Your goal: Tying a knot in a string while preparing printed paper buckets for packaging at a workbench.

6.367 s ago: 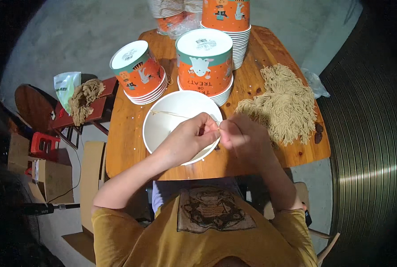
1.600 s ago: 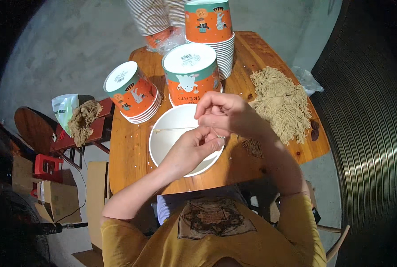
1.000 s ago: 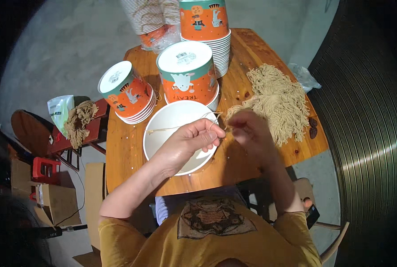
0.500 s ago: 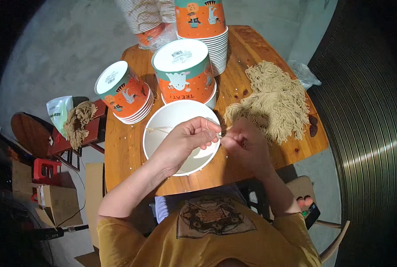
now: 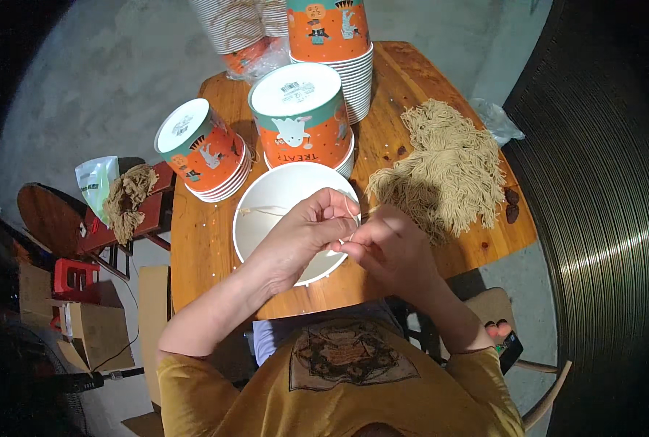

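A white-lined paper bucket (image 5: 254, 234) sits at the table's near edge, its round mouth facing me. Over its right side my left hand (image 5: 302, 231) pinches a thin beige cord (image 5: 262, 210); one end of the cord runs across the bucket's mouth to the left rim. My right hand (image 5: 388, 247) meets the left at the fingertips, thumb and fingers pinched on the same cord. A small loop of cord stands up by the left fingertips. The exact crossing of the strands is hidden between the fingers.
A heap of beige cords (image 5: 459, 167) lies at the right. Orange and teal bucket stacks stand behind: a small one (image 5: 209, 156), a middle one (image 5: 302, 131) and a tall one (image 5: 329, 33). More cord hangs on a red-brown stool (image 5: 160, 193) at left.
My right hand has moved slightly left and closer to the left fingertips, its fingers now pressed together on the cord. My left hand has barely shifted.
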`<state>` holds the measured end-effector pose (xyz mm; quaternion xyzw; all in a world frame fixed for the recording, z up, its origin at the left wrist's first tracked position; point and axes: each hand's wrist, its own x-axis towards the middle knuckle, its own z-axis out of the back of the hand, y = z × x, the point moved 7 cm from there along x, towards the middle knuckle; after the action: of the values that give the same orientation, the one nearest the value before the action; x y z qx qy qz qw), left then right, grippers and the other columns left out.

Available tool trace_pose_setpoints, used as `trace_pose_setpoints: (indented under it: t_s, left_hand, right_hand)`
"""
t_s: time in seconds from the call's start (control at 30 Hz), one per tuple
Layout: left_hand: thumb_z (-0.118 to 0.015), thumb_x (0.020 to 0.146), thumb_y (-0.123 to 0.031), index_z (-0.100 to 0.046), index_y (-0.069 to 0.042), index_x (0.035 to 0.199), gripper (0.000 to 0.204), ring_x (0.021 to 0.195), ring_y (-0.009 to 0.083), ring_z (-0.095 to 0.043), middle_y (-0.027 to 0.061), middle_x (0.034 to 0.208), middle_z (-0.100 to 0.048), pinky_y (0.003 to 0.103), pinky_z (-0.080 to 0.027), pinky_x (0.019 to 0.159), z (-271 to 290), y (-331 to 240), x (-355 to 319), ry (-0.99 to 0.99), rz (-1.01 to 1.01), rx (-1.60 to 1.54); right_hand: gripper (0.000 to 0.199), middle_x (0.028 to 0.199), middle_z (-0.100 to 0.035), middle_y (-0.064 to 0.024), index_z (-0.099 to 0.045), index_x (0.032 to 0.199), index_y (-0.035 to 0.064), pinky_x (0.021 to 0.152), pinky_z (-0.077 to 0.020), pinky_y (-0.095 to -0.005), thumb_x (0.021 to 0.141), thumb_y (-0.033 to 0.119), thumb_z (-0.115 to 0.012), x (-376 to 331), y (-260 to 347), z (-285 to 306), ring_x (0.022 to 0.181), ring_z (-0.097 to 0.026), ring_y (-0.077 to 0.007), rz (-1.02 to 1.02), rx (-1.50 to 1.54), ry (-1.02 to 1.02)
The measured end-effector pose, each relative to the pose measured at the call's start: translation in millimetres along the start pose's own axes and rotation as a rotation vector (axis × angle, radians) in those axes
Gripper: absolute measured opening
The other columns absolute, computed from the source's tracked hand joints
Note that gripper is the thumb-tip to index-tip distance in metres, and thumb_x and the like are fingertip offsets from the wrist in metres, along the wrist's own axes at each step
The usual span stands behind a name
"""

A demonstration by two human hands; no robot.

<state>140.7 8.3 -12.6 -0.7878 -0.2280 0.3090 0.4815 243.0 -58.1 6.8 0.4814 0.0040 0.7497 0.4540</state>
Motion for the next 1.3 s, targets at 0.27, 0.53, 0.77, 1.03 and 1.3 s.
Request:
trace_pose_setpoints:
  t_s: [0.27,0.53,0.77,1.03,1.3]
  left_hand:
    - [-0.057,0.088,-0.003,-0.054,-0.005,0.099,0.011,0.074,0.0057,-0.053,0.0005,0.089,-0.055,0.019,-0.045,0.065,9.4,4.0,-0.5,-0.017,0.016,0.048]
    - [-0.059,0.088,-0.003,-0.053,-0.006,0.098,0.012,0.079,0.0082,-0.056,0.0005,0.092,-0.055,0.022,-0.048,0.068,4.6,-3.8,-2.0,-0.014,-0.006,0.192]
    - [-0.055,0.091,-0.003,-0.051,-0.003,0.101,0.011,0.075,0.0075,-0.051,0.0013,0.089,-0.054,0.021,-0.045,0.068,1.2,-12.6,-2.2,-0.004,-0.145,0.377]
    - [-0.054,0.091,0.0,-0.045,-0.002,0.105,0.017,0.074,0.0101,-0.052,0.0039,0.088,-0.053,0.022,-0.044,0.07,6.3,-7.0,0.4,0.002,-0.123,0.239]
    - [-0.058,0.088,0.002,-0.046,-0.003,0.108,0.024,0.079,0.014,-0.059,0.0072,0.099,-0.059,0.023,-0.05,0.07,11.4,-3.2,2.0,0.062,0.114,-0.178]
  right_hand:
    - [0.028,0.084,-0.051,-0.0053,-0.054,0.093,0.0102,0.062,-0.0505,-0.0353,0.076,0.02,-0.074,-5.3,15.0,0.4,0.076,-0.057,-0.0242,0.135,-0.217,-0.12]
    - [0.024,0.083,-0.053,-0.0027,-0.058,0.095,0.0109,0.056,-0.0459,-0.0319,0.075,0.008,-0.071,-5.4,28.5,1.8,0.067,-0.054,-0.0199,0.128,-0.305,-0.06]
    - [0.022,0.091,-0.055,-0.0061,-0.056,0.097,0.0108,0.067,-0.0511,-0.0373,0.077,0.009,-0.063,2.1,2.7,9.6,0.083,-0.058,-0.0251,0.116,-0.072,-0.027]
    - [0.03,0.096,-0.054,-0.0088,-0.055,0.104,0.0105,0.081,-0.0481,-0.0375,0.075,0.004,-0.06,25.2,-15.0,8.9,0.094,-0.056,-0.0274,0.043,-0.041,0.105]
    - [0.023,0.09,-0.055,-0.006,-0.058,0.099,0.01,0.08,-0.0483,-0.0379,0.076,0.007,-0.065,27.8,-16.5,6.8,0.089,-0.056,-0.0258,0.115,0.039,0.2]
